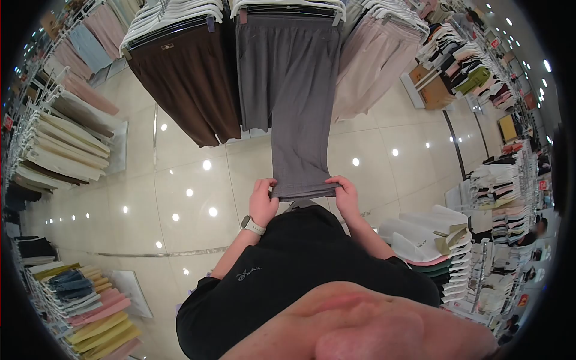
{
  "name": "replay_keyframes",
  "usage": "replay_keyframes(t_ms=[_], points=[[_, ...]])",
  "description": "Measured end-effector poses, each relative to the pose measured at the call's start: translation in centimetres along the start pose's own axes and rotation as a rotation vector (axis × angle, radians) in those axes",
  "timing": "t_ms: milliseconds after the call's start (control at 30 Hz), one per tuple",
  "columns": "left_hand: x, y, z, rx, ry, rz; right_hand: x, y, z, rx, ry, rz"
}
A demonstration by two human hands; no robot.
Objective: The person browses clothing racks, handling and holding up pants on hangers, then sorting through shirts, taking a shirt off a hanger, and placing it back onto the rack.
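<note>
Grey trousers (pixel 303 114) hang by the waistband from a white hanger at the top centre, one leg drawn out toward me. My left hand (pixel 264 201) pinches the left corner of that leg's hem, and a pale watch (pixel 252 225) sits on the wrist. At the hem's right corner, my right hand (pixel 344 195) grips the cloth between thumb and fingers. The hem is stretched flat between both hands. The other grey leg hangs down beside it, held by neither hand.
Brown trousers (pixel 186 84) hang left of the grey pair, pale pink trousers (pixel 377 66) right of it. Racks of cream garments (pixel 66 144) stand at the left. White tops (pixel 420 234) hang close by my right arm. Beneath is a tiled floor (pixel 198 204).
</note>
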State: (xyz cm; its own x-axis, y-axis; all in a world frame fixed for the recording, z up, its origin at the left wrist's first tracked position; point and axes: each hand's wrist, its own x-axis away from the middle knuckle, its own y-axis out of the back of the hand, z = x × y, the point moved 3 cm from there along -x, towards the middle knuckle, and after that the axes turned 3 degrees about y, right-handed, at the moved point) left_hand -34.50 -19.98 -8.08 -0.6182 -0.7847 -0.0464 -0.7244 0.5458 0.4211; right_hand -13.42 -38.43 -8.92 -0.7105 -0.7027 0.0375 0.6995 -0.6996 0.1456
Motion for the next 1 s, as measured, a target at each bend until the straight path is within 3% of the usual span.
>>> replay_keyframes(t_ms=[33,233,400,500,600,733,1000], points=[[0.1,0.1,0.3,-0.019,0.029,0.04,-0.2,-0.1,-0.2,0.107,0.064,-0.008],[0.2,0.9,1.7,0.002,0.068,0.193,0.1,-1.8,0.0,0.273,-0.109,0.144],[0.1,1.6,1.5,0.094,-0.04,0.185,-0.2,-4.6,2.5,0.516,-0.002,0.244],[-0.3,2.0,3.1,0.137,-0.126,0.297,-0.9,-5.5,2.1,0.603,0.049,0.273],[-0.5,3.1,3.6,0.102,-0.064,0.333,-1.9,-6.2,1.9,0.625,0.024,0.273],[-0.4,4.8,4.4,0.128,-0.008,0.251,-4.1,-6.6,-0.1,0.707,0.108,0.277],[-2.1,7.7,6.2,0.206,0.084,0.099,-8.5,-8.6,-3.3,0.876,0.041,0.345]])
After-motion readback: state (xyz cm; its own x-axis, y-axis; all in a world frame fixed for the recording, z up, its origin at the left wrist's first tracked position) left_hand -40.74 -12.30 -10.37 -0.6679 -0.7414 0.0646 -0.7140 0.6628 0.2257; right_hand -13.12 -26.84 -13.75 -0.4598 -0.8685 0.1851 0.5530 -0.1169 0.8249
